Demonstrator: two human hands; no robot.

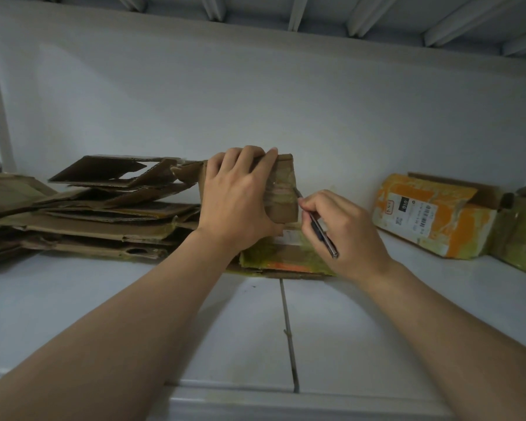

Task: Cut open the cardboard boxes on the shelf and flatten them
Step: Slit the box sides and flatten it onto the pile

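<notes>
My left hand (240, 192) grips a small brown cardboard box (284, 189) from above and holds it upright at the middle of the white shelf (134, 314). Clear tape runs across the box's right face. My right hand (343, 229) holds a slim dark cutter (322, 235) like a pen, its tip touching the taped right edge of the box. Under the box lies a flattened carton (286, 256) with yellow-green and orange tape.
A pile of flattened cardboard (104, 214) fills the shelf's left side. An orange-taped box with a white label (431, 214) stands at the right, another box (523, 235) beside it. A white wall stands behind; an upper shelf hangs overhead.
</notes>
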